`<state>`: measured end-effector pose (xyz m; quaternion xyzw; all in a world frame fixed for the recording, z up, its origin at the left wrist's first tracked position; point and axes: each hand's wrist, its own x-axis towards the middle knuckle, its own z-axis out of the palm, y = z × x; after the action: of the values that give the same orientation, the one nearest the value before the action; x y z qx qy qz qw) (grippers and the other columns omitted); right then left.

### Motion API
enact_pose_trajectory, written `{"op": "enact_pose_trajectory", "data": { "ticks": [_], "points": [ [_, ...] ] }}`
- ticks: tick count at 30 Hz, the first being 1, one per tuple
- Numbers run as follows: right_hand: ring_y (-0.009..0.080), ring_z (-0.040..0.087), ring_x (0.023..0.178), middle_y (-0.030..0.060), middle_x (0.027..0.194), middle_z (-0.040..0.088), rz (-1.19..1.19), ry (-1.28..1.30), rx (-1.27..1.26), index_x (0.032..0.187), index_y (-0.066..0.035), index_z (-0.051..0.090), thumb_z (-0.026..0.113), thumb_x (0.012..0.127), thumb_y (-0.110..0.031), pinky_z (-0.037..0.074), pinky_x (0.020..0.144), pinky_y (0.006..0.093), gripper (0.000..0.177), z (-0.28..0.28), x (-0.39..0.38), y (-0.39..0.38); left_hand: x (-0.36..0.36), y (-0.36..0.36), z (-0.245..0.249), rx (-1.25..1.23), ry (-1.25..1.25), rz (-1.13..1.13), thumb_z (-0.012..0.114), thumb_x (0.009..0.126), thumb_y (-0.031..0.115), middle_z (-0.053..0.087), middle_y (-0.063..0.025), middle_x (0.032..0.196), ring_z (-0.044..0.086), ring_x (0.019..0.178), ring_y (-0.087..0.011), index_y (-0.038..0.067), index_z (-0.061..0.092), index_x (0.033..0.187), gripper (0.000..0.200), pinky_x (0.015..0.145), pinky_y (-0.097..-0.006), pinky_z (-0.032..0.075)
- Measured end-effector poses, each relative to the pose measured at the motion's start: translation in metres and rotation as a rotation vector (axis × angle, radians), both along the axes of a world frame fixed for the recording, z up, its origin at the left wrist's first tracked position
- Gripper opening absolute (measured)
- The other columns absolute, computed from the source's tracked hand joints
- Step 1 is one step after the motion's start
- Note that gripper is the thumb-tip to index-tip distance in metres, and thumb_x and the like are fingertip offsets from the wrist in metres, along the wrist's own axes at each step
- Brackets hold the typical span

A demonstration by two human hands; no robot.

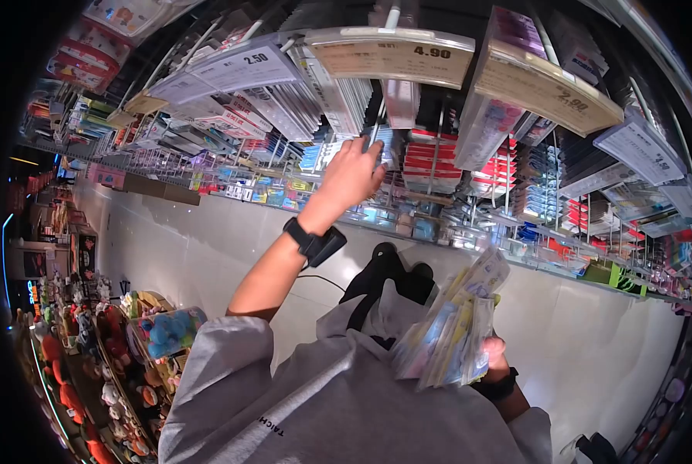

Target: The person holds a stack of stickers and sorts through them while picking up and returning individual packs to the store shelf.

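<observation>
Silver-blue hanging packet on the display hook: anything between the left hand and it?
Nothing visible. The left hand has its fingertips on the silver-blue hanging packet; red packets hang beside it, not in front.

left hand raised, right hand clenched

We read 4.90 on the middle tag. The left tag, just beside it, shows 2.50. Well below it, our sweatshirt bears TAICH.
</observation>
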<state>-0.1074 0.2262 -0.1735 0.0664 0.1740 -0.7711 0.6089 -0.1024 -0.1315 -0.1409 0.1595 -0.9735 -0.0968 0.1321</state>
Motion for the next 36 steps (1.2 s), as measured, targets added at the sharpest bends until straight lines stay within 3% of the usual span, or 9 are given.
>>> {"op": "enact_pose_trajectory", "data": {
  "ticks": [1,5,7,17,19,25,27,31,36],
  "points": [
    [0.0296,0.051,0.097,0.0164,0.112,0.046,0.005,-0.001,0.004,0.122,0.001,0.029,0.072,0.057,-0.028,0.045,0.082,0.0403,0.083,-0.001,0.002,0.002,-0.007,-0.005,-0.007,-0.115,-0.085,0.043,0.054,0.072,0.019,0.051,-0.0177,0.098,0.049,0.092,-0.032,0.006,0.051,0.105,0.035,0.077,-0.0397,0.043],
    [0.0295,0.051,0.097,0.0164,0.112,0.047,0.001,-0.007,0.007,0.122,0.001,0.029,0.071,0.057,-0.027,0.045,0.082,0.0402,0.083,-0.004,0.005,0.007,-0.019,-0.014,-0.016,-0.111,-0.341,0.068,0.05,0.074,0.025,0.049,-0.0208,0.104,0.047,0.098,-0.0332,0.008,0.048,0.112,0.042,0.082,-0.0414,0.041],
    [0.0295,0.051,0.097,0.0164,0.112,0.047,-0.004,-0.01,0.007,0.122,0.001,0.029,0.071,0.057,-0.027,0.045,0.082,0.0401,0.083,-0.006,0.006,0.007,-0.022,-0.014,-0.006,-0.01,-0.449,0.084,0.05,0.076,0.024,0.038,-0.028,0.119,0.04,0.11,-0.0365,0.013,0.043,0.119,0.046,0.091,-0.0381,0.036],
    [0.0292,0.052,0.096,0.0164,0.111,0.047,-0.011,-0.021,-0.007,0.122,0.001,0.03,0.071,0.057,-0.026,0.046,0.081,0.0398,0.082,-0.012,-0.001,0.004,-0.002,-0.023,-0.009,0.098,-0.439,-0.015,0.044,0.081,0.03,0.036,-0.0237,0.124,0.043,0.108,-0.0337,0.015,0.046,0.118,0.04,0.089,-0.0376,0.037],
    [0.0292,0.052,0.096,0.0164,0.111,0.047,-0.012,-0.025,-0.01,0.122,0.001,0.03,0.071,0.057,-0.026,0.046,0.081,0.0397,0.082,-0.014,-0.002,0.003,0.0,-0.023,-0.009,0.076,-0.375,-0.066,0.047,0.079,0.023,0.037,-0.0229,0.123,0.049,0.1,-0.0351,0.012,0.048,0.116,0.039,0.087,-0.0369,0.038],
    [0.029,0.052,0.095,0.0163,0.11,0.047,-0.011,-0.016,-0.01,0.122,0.001,0.03,0.071,0.057,-0.025,0.046,0.08,0.0395,0.081,-0.016,-0.007,0.002,0.001,-0.024,-0.003,0.133,-0.403,-0.049,0.045,0.081,0.022,0.037,-0.0226,0.123,0.053,0.092,-0.0352,0.009,0.051,0.112,0.034,0.085,-0.0369,0.04],
    [0.029,0.052,0.095,0.0163,0.11,0.047,-0.007,-0.005,-0.009,0.122,0.001,0.03,0.071,0.057,-0.025,0.046,0.08,0.0395,0.081,-0.015,-0.01,0.001,0.004,-0.025,-0.008,0.108,-0.359,-0.059,0.046,0.079,0.019,0.04,-0.0229,0.12,0.052,0.094,-0.035,0.01,0.052,0.111,0.034,0.083,-0.0371,0.041],
    [0.0289,0.052,0.095,0.0163,0.11,0.048,0.006,0.017,-0.006,0.121,0.001,0.03,0.071,0.057,-0.025,0.046,0.08,0.0393,0.081,-0.016,-0.017,0.0,-0.001,-0.03,-0.008,0.145,-0.205,-0.068,0.051,0.074,0.014,0.054,-0.0177,0.098,0.054,0.086,-0.0344,0.01,0.057,0.1,0.027,0.076,-0.0383,0.044],
    [0.0288,0.052,0.094,0.0163,0.11,0.048,0.037,0.042,0.018,0.121,0.001,0.03,0.071,0.057,-0.024,0.046,0.079,0.0392,0.08,-0.017,-0.021,0.003,-0.018,-0.025,-0.004,0.033,-0.346,0.006,0.059,0.065,0.017,0.057,-0.0139,0.088,0.056,0.08,-0.0318,0.012,0.06,0.088,0.024,0.072,-0.0384,0.045]
  ]
}}
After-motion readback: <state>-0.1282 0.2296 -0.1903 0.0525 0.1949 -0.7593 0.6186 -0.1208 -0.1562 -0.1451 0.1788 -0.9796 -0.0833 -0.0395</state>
